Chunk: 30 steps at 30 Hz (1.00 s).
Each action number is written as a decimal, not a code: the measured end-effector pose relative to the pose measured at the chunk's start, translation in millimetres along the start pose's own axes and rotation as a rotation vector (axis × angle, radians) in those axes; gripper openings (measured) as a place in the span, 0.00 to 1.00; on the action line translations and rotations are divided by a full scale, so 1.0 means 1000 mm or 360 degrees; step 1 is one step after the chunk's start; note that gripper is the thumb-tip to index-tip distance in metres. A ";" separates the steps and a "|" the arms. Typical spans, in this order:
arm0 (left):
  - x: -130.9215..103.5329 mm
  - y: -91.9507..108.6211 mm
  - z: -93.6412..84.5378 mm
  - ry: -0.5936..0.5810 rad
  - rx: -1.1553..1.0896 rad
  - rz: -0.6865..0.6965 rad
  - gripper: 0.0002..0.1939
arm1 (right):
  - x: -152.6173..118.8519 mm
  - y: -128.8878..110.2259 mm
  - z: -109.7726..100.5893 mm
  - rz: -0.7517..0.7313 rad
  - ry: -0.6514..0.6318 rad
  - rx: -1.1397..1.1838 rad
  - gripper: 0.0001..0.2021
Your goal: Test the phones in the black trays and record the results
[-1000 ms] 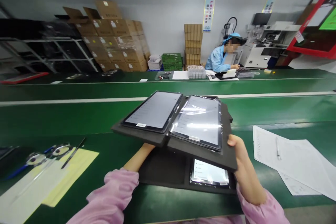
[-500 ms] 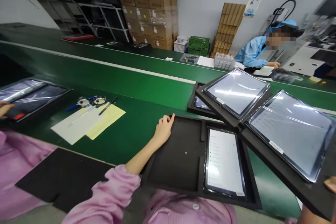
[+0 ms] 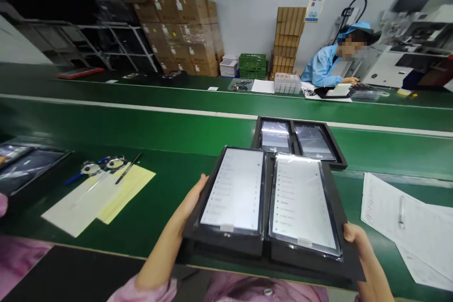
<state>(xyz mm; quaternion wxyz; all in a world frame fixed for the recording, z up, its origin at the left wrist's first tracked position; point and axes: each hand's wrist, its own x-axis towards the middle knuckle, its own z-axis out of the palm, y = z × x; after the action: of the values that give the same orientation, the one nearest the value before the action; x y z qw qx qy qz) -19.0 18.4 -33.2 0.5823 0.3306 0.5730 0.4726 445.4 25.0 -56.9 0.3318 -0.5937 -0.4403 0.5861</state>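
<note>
A black foam tray (image 3: pixel 267 240) is in front of me with two film-wrapped tablets lying side by side in it. Both the left tablet (image 3: pixel 233 188) and the right tablet (image 3: pixel 302 200) have lit white screens showing a list. My left hand (image 3: pixel 193 196) is closed on the tray's left edge, its fingers partly hidden beneath. At the opposite edge, my right hand (image 3: pixel 356 236) grips with the thumb on top. Whatever lies directly under this tray is hidden. Just beyond it, a second black tray (image 3: pixel 338 153) holds two darker tablets.
Paper sheets (image 3: pixel 421 231) with a clear pen-like item lie right. White and yellow papers (image 3: pixel 130 193), a pen (image 3: pixel 128 168) and round items with blue parts (image 3: pixel 102 165) lie left. A neighbour's tablets (image 3: pixel 31 170) are far left. A person in blue (image 3: pixel 322 66) sits across the green line.
The tray with two tablets has swung from the right to the middle and levelled out. My left hand has left the lower tray's edge and now holds this one. The view has turned.
</note>
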 end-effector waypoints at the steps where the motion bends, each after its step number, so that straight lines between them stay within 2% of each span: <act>1: -0.008 -0.011 -0.006 0.0109 0.0073 0.0012 0.38 | 0.001 -0.002 0.006 -0.0017 0.0014 -0.0099 0.28; 3: -0.017 -0.034 -0.017 0.0349 0.0383 0.0099 0.39 | -0.003 -0.008 0.012 -0.0105 0.0083 -0.0525 0.31; 6: -0.015 -0.063 -0.029 0.0632 0.0756 0.0211 0.40 | -0.016 -0.018 0.018 -0.0237 0.0215 -0.1430 0.28; 8: -0.008 -0.070 -0.033 0.0622 0.0852 0.0239 0.41 | -0.023 -0.029 0.027 -0.0374 0.0298 -0.1836 0.26; 10: -0.003 -0.066 -0.033 0.0459 0.0893 0.0213 0.40 | -0.024 -0.041 0.045 -0.0787 0.0344 -0.1979 0.24; 12: -0.001 -0.057 -0.029 0.0316 0.0950 0.0168 0.37 | -0.020 -0.051 0.069 -0.1396 0.0231 -0.2004 0.22; 14: -0.003 -0.049 -0.023 0.0364 0.1078 0.0153 0.40 | -0.014 -0.057 0.090 -0.1827 0.0072 -0.2042 0.24; 15: -0.006 -0.046 -0.020 0.0401 0.1150 0.0148 0.42 | -0.011 -0.057 0.097 -0.1932 0.0019 -0.2073 0.26; 18: -0.021 -0.048 -0.014 0.0451 0.1209 0.0183 0.48 | -0.009 -0.052 0.101 -0.1993 -0.0041 -0.2137 0.27; 20: -0.033 -0.054 -0.012 0.0425 0.1105 0.0264 0.43 | -0.012 -0.048 0.091 -0.1973 -0.0067 -0.2121 0.23; 23: -0.048 -0.064 -0.008 0.0447 0.0950 0.0341 0.34 | -0.017 -0.047 0.070 -0.1910 0.0017 -0.1993 0.16; 27: -0.050 -0.069 -0.003 0.0600 0.0843 0.0337 0.32 | -0.020 -0.054 0.056 -0.1906 0.0069 -0.1896 0.18; 30: -0.045 -0.069 -0.002 0.0642 0.0788 0.0362 0.31 | -0.018 -0.059 0.066 -0.1901 0.0056 -0.1893 0.18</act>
<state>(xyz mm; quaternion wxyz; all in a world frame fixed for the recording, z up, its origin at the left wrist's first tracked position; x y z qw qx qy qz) -4.4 -46.4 -81.5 0.3029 0.4236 0.7334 0.4370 373.3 23.9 -2.3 0.2249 -0.3459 -0.9105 -0.0268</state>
